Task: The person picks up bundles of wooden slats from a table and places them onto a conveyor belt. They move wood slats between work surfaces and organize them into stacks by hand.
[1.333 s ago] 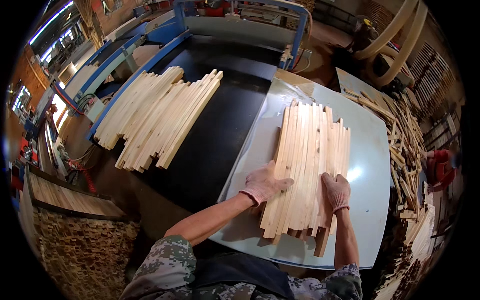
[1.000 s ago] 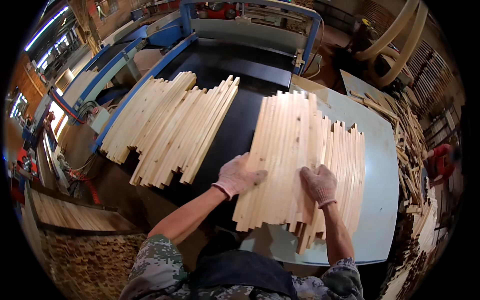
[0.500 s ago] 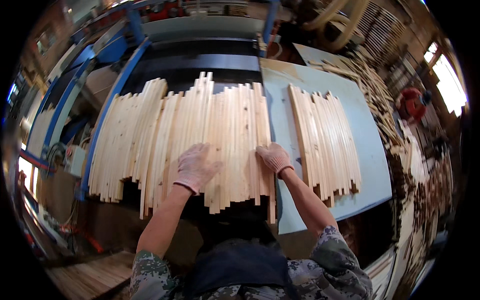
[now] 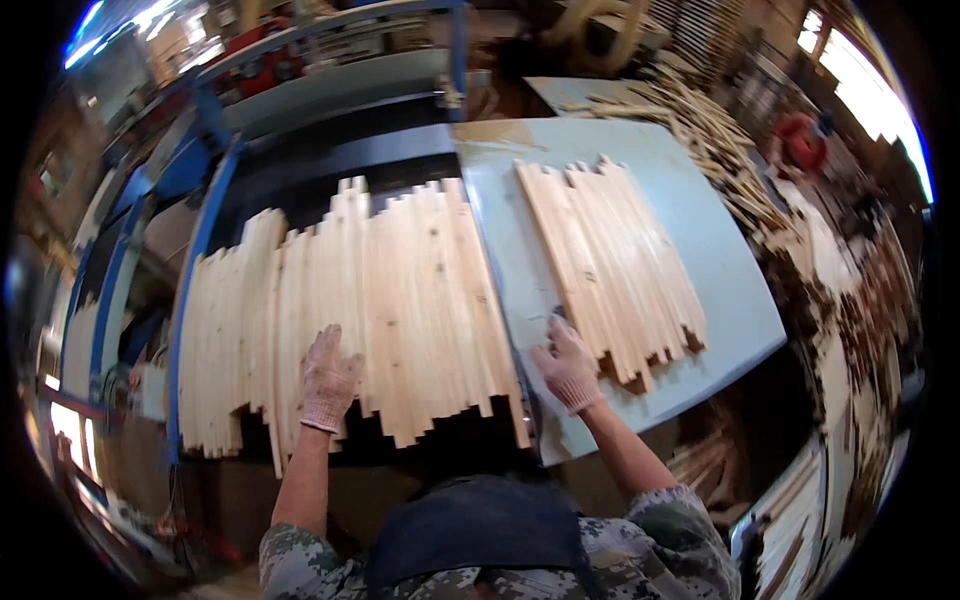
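A wide row of pale wooden strips [image 4: 400, 300], laid side by side with uneven ends, covers the dark bed [image 4: 300, 190] of a blue-framed machine. On its near part rests my left hand [image 4: 331, 380], in a pale knitted glove, fingers stretched out and holding nothing. My right hand [image 4: 566, 368], gloved alike, is over the pale blue board to the right, its fingers apart and nothing visible in them. It is beside the near left edge of a smaller batch of wooden strips [image 4: 610, 265]; whether it touches them I cannot tell.
The pale blue board [image 4: 720, 270] adjoins the machine bed on the right. Blue frame rails [image 4: 205, 240] run along the bed's left side. Loose scrap sticks [image 4: 700, 130] are heaped beyond the board. A person in red [image 4: 800, 140] is at the far right.
My right hand has left the right edge of the wide row and moved over the blue board towards the smaller batch. My left hand has shifted left and nearer. The view has turned right.
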Available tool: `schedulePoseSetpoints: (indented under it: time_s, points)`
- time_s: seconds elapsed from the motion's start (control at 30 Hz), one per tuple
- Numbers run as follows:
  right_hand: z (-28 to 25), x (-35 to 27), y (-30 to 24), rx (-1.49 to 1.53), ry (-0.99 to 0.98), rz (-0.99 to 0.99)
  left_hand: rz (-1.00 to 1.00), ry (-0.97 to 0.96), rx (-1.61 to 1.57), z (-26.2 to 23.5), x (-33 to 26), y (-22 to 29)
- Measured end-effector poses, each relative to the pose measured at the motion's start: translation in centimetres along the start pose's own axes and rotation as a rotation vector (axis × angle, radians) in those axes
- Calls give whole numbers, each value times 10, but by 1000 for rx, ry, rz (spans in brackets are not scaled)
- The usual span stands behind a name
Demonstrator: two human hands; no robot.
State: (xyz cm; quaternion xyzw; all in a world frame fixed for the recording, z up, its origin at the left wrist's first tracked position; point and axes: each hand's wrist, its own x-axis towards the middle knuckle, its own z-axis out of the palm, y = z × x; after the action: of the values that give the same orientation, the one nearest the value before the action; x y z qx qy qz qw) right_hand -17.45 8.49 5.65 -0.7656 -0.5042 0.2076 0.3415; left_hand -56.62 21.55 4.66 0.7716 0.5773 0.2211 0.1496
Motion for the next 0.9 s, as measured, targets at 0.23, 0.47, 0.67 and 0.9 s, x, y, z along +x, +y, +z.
schedulePoseSetpoints:
  time_s: [0.23, 0.47, 0.67, 0.9]
  points:
    - [35, -21, 38, -258, 142, -224, -508, 445, 270, -114, -38, -170]
    - [71, 34, 49, -334, 192, -282, -1041, 453, 551, -255, -71, -253]
    - [81, 70, 49, -299, 219, -288, -1055, 343, 692, -283, -68, -313]
    - [91, 116, 53, -103, 240, -202, -927, 236, 711, -298, -80, -303]
